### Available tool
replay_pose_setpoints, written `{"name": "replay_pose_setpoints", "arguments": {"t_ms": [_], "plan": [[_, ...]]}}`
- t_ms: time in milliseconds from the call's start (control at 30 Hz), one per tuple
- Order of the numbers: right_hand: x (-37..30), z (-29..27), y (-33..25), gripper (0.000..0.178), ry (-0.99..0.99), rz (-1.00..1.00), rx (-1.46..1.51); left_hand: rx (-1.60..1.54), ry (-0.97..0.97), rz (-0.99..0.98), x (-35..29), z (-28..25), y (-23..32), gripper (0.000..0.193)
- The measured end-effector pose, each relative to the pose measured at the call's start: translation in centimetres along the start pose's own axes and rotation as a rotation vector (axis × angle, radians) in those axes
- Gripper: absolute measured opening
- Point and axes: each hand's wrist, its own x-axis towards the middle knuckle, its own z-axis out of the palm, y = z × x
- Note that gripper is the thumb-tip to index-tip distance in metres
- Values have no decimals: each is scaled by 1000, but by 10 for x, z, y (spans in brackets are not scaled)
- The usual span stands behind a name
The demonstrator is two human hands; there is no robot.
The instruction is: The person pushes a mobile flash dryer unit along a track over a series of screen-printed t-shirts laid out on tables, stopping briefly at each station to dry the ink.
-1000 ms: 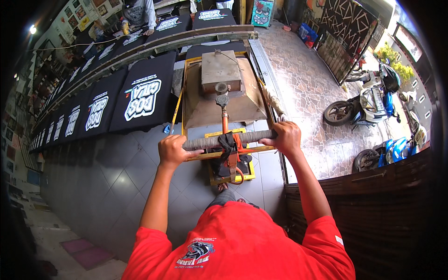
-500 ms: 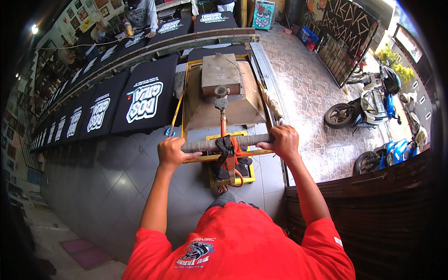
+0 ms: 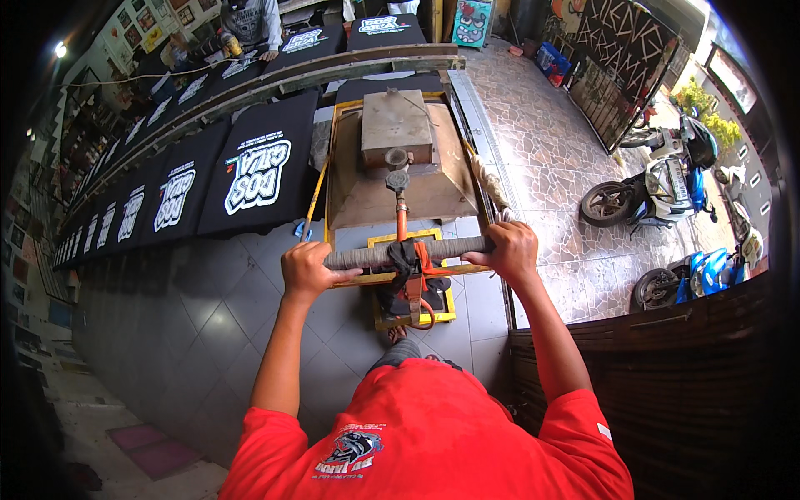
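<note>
My left hand (image 3: 307, 271) is closed round the left end of a cord-wrapped handlebar (image 3: 367, 257). On its right end, my right hand (image 3: 512, 252) grips the same bar, thumb pointing inward. Black cloth (image 3: 403, 265) and an orange strip are tied round the bar's middle. Just beyond it stands a flared metal heater hood (image 3: 396, 207) with a box-shaped top (image 3: 396, 121), set in a yellow frame. An orange pipe (image 3: 402, 223) with a round metal fitting runs from the hood toward the bar. Below sits a yellow base frame (image 3: 451, 310), partly hidden.
Black T-shirts (image 3: 260, 171) with white prints lie in a long row on boards to the left. Behind a wooden rail (image 3: 333, 68), more shirts lie near a person (image 3: 252, 29) in grey. Motorcycles (image 3: 658, 193) stand right, beyond a stone-patterned floor. A dark slatted panel (image 3: 667, 350) is near right.
The hood and bar have hardly shifted in view; both my hands keep their hold. At the back left, the person's hand with a yellowish object has moved slightly.
</note>
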Motion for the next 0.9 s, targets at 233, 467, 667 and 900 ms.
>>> {"name": "replay_pose_setpoints", "arguments": {"t_ms": [233,467,667,900], "plan": [[1,0,-1,61,18,-8,6,5,-8,-2,-1,0,-1,70],[1,7,0,61,32,-27,17,23,-30,13,3,-4,-3,67],[21,26,2,63,46,-36,10,50,-35,25,21,10,-28,68],[62,46,1,62,-17,5,19,61,-106,-8,56,27,-67,69]]}}
